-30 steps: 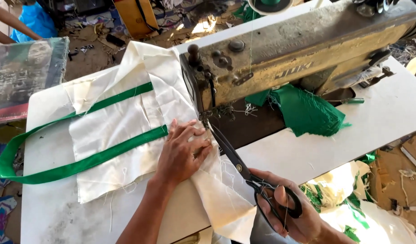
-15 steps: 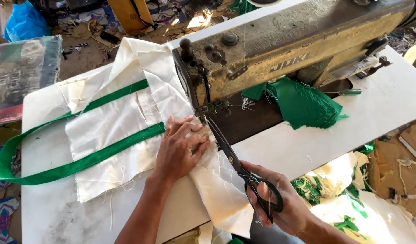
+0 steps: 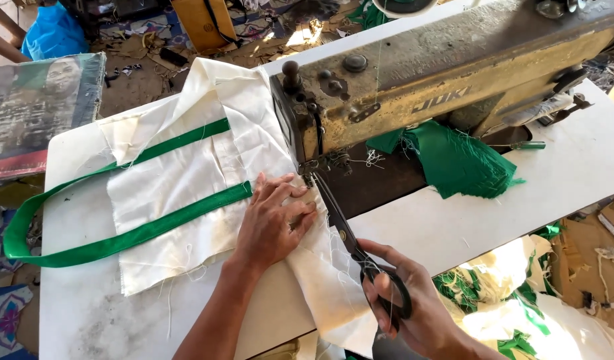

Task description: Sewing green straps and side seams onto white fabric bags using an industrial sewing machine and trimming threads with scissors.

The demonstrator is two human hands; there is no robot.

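Scissors sat in your right hand, fingers clenched through the handles, tips just under the sewing machine needle. Your left hand lay flat, released, pressing cream fabric left of it. Green strap looked stitched; thread-trimming seemingly unfinished.

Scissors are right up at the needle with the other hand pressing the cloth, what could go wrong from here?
The black-handled scissors in the right hand point close past the left hand's fingertips; a slip might nick them. The blades could also snip the cream fabric bag instead of loose thread. The tips may strike the old yellowed sewing machine by its needle.
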